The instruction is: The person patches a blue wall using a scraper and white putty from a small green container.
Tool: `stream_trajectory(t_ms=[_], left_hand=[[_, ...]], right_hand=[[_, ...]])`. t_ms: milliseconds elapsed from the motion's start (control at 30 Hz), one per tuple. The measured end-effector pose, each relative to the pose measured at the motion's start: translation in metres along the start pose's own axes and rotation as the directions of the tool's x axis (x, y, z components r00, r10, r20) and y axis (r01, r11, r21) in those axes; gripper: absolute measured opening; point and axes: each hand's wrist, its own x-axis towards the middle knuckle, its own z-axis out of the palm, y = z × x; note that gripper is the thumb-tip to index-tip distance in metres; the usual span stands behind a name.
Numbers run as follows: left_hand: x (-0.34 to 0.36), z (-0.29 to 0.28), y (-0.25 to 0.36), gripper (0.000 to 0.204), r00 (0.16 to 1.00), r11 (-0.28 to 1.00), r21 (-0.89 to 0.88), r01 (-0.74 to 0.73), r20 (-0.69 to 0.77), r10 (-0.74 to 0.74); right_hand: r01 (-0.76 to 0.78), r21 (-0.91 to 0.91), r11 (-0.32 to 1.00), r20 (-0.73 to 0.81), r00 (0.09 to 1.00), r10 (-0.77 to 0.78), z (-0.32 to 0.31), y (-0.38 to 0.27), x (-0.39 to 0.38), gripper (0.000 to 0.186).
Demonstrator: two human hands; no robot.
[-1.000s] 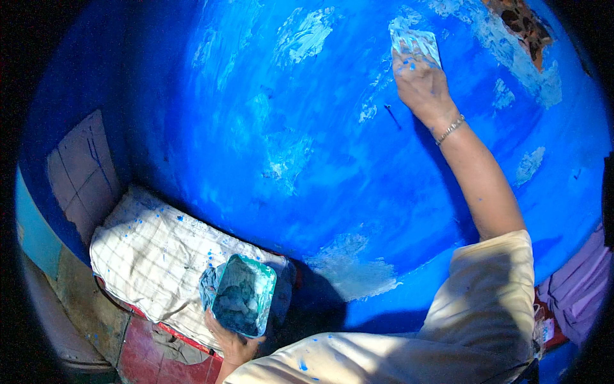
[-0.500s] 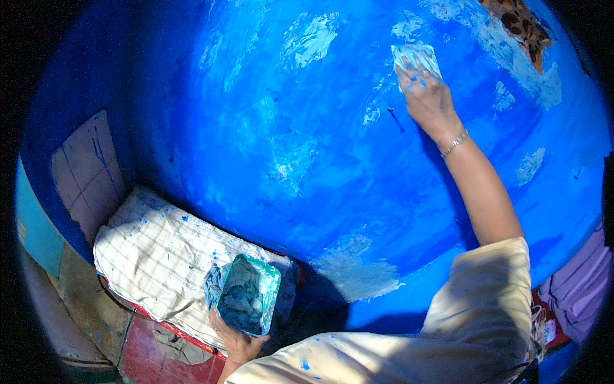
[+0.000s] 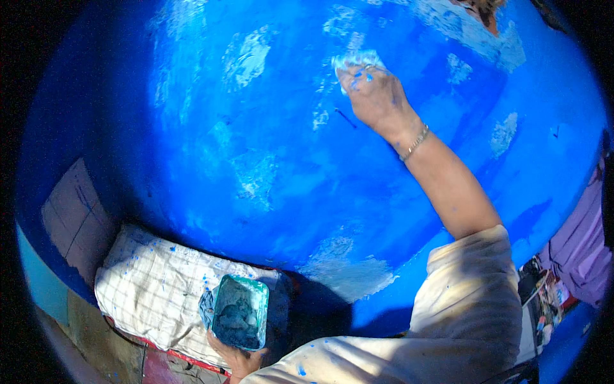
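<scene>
Against the blue wall (image 3: 300, 211), the right hand (image 3: 378, 99) grips a pale flat piece (image 3: 358, 59) with its fingers. Down low, the left hand (image 3: 238, 360) grips a green tub (image 3: 263, 312) by one end.

Right arm raised and reaching forward. Right forearm (image 3: 451, 185) bare, slanting up and to the left; upper arm clothed. Right wrist (image 3: 412, 137) near straight, in line with the forearm. Right hand (image 3: 378, 99) has its back to the camera, fingers bent in a grip, outline slightly blurred; blue spots noted at the knuckles. Fingertips not clearly visible. Left hand (image 3: 235, 360) held low, well below and left of the right, curved in a supporting grip. Its fingers are partly hidden. Left forearm largely out of sight.
</scene>
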Motion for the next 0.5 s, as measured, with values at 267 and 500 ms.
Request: stream_trajectory(t_ms=[267, 500], left_hand=[[-0.007, 0.016, -0.016, 0.136, 0.999, 0.995, 0.084, 0.054, -0.011, -0.053], [-0.005, 0.013, 0.009, 0.124, 0.990, 0.949, -0.284, 0.135, -0.009, -0.144]], right_hand=[[-0.233, 0.823, 0.518, 0.173, 0.971, 0.162, -0.059, -0.043, -0.110, 0.034], [-0.347, 0.772, 0.532, 0.010, 0.844, 0.537, -0.061, 0.001, -0.151, 0.038]])
